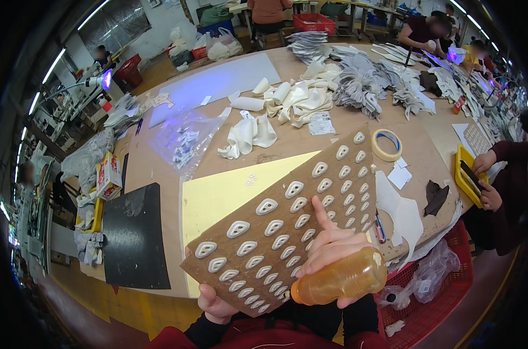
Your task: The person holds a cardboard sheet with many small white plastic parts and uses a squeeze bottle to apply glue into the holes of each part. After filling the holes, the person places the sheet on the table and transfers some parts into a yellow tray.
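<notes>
My left hand (215, 303) grips the lower left edge of a brown board (261, 237), which is tilted up in front of me. Rows of small white oval pieces with holes, such as one white piece (238, 229), cover the board, larger at the far side and smaller toward the near side. In my right hand (332, 239) lies a squeeze bottle (346, 278) of amber liquid, its orange nozzle end pointing left over the board's near edge. The right index finger stretches out over the middle rows; whether it touches a piece I cannot tell.
Under the board lies a yellow sheet (217, 200) on the table, with a black mat (137, 238) to the left. Masking tape (386, 145), white fabric pieces (301, 102) and grey stacks (360, 81) lie beyond. At right, a co-worker's hands hold a yellow tray (466, 185) above a red basket (432, 317).
</notes>
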`<state>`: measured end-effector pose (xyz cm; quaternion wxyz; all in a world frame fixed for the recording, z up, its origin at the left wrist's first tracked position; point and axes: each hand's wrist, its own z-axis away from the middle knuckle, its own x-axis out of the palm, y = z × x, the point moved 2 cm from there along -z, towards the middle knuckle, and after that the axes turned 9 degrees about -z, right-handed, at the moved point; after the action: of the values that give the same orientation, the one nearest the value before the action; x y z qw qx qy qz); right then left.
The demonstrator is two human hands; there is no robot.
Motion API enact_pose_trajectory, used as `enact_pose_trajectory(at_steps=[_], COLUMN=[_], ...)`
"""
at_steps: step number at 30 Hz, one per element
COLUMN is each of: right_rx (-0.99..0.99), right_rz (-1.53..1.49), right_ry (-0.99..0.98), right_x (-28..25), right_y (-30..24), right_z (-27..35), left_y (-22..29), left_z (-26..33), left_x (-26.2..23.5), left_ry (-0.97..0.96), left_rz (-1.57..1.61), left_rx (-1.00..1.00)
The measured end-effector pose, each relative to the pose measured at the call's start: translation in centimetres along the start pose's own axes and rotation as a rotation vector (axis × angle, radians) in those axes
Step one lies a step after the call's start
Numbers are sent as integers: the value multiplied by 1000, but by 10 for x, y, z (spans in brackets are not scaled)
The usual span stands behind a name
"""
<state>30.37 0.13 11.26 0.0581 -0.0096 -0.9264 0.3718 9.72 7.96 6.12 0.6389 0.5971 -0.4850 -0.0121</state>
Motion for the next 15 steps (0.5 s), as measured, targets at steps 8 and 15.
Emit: enact_pose_trajectory(at_steps=[8,15], right_rx=[173,-227], right_rz=[-41,-172], right_ry=[9,349], right_x=[1,0], right_y=[-8,-13], right_z=[11,31], left_y=[7,6], left_z=[0,-1], left_x=[-1,-1], left_ry=[-88,-118], left_rz=[-17,9], left_rx=[-95,-92])
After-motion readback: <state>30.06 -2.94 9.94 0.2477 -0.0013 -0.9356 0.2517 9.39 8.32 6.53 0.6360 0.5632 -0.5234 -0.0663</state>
